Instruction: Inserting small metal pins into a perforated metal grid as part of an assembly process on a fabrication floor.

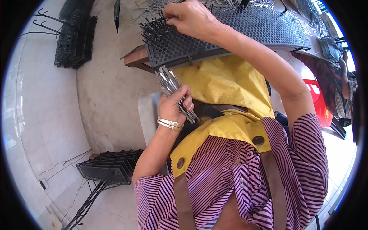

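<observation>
A bundle of thin silver metal strips (168, 81) with small holes at their ends is clasped in my left hand (175, 102), its fingers and thumb closed round them in front of the yellow apron. My right hand (190, 18) reaches over the far left part of a black perforated rack (245, 28), fingers pinched together. What the pinch holds, if anything, is hidden. Close by the right fingertips, several dark strips (155, 30) stand up in the holes at the rack's left end.
Loose strips (151, 8) lie scattered behind the rack. Stacked black racks stand on the left (74, 42) and lower left (111, 166), with long hooked rods nearby (90, 203). To the right are a red chair (318, 103) and another person's arm (345, 82).
</observation>
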The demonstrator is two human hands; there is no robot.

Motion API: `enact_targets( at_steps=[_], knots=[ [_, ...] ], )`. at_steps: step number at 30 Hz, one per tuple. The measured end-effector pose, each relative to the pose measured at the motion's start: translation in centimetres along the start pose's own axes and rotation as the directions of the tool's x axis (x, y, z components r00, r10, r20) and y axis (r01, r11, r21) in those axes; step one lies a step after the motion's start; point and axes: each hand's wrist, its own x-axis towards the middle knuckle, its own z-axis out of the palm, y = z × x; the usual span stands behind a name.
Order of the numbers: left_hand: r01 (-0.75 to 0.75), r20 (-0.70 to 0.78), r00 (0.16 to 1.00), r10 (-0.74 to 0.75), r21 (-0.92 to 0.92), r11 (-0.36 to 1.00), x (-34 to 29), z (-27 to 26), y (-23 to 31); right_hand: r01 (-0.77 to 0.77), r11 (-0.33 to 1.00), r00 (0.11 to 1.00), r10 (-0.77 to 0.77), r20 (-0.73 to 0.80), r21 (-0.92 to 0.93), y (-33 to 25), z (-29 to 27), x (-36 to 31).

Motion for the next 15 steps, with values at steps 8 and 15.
enact_targets(
  at_steps=[8,15],
  knots=[
    [0.004,0.007,1.0,-0.004,-0.001,1.0,0.1,0.0,-0.1,0.23,0.967,0.971,-0.22,-0.098,0.107,1.5,1.4,-0.8],
    [-0.003,0.01,1.0,0.003,0.012,1.0,0.2,-0.1,-0.2,0.23,0.973,0.969,-0.228,0.091,-0.003,0.8,1.7,0.3]
  ],
)
